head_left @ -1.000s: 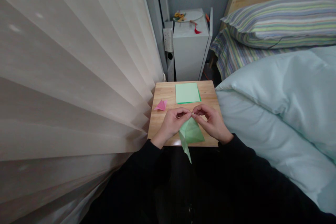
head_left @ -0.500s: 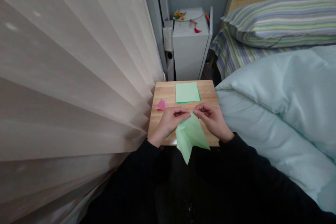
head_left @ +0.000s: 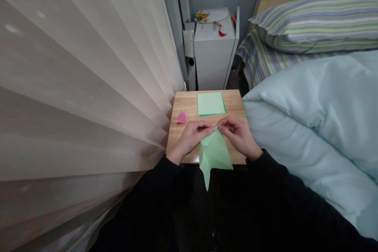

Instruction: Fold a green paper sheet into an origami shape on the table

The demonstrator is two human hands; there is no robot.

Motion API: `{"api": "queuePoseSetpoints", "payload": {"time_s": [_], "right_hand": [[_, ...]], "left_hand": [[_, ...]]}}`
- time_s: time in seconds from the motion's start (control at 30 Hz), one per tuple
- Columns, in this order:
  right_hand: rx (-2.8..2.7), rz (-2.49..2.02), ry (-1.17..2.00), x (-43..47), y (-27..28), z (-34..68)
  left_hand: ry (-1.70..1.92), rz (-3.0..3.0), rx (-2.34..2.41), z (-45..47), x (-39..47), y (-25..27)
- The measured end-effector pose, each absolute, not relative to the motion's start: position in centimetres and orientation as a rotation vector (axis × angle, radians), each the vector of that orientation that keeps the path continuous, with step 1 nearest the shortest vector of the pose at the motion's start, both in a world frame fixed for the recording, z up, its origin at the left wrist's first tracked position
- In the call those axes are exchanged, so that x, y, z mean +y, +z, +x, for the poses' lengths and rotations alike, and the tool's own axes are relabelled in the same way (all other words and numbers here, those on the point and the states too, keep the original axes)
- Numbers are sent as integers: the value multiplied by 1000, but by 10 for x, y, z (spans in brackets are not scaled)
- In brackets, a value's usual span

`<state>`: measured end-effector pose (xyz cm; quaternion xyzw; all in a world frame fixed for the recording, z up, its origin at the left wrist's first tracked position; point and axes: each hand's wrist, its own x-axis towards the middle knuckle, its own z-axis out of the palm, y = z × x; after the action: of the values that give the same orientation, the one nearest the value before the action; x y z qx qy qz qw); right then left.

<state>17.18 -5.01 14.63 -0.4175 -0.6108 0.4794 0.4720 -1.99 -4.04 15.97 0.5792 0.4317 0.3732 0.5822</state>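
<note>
A creased sheet of light green origami paper (head_left: 217, 151) hangs over the near edge of a small wooden table (head_left: 189, 104). Its top edge is pinched by my left hand (head_left: 193, 136), thumb against fingers. My right hand (head_left: 238, 136) pinches the same edge a little to the right, and the two sets of fingertips almost meet. The lower part of the paper spreads into points, one dangling below the table edge. Behind my hands lies a square stack of green paper (head_left: 211, 103). A folded pink paper piece (head_left: 180, 117) rests on the left, beyond my left hand.
A pleated curtain (head_left: 88, 86) borders the table on the left. On the right is a bed with a pale blue quilt (head_left: 313, 126) and a striped pillow (head_left: 319, 23). Past the table stands a white cabinet (head_left: 214, 61) with a red tassel (head_left: 222, 32) on top.
The lower part of the green paper has swung and flattened, its long point now hanging lower and slightly left. Both hands keep their pinch in nearly the same place.
</note>
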Motion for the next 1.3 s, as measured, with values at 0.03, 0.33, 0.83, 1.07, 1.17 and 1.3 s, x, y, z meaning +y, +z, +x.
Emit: {"api": "queuePoseSetpoints", "payload": {"time_s": [0.03, 0.33, 0.83, 1.07, 1.17, 1.3], "right_hand": [[-1495, -1026, 1170, -50, 146, 172], [-1475, -1057, 1176, -52, 148, 168], [-1497, -1045, 1143, -52, 147, 168], [-1585, -1078, 1057, -52, 147, 171], [-1580, -1094, 1068, -52, 147, 171], [-1532, -1091, 1091, -51, 146, 169]], "left_hand": [[875, 1354, 1008, -20, -40, 160], [996, 1430, 1040, -14, -42, 158], [1017, 1404, 1013, -11, -44, 154], [975, 1400, 1016, -8, -46, 157], [964, 1408, 1011, -7, -45, 156], [993, 1385, 1008, -7, -44, 151]]}}
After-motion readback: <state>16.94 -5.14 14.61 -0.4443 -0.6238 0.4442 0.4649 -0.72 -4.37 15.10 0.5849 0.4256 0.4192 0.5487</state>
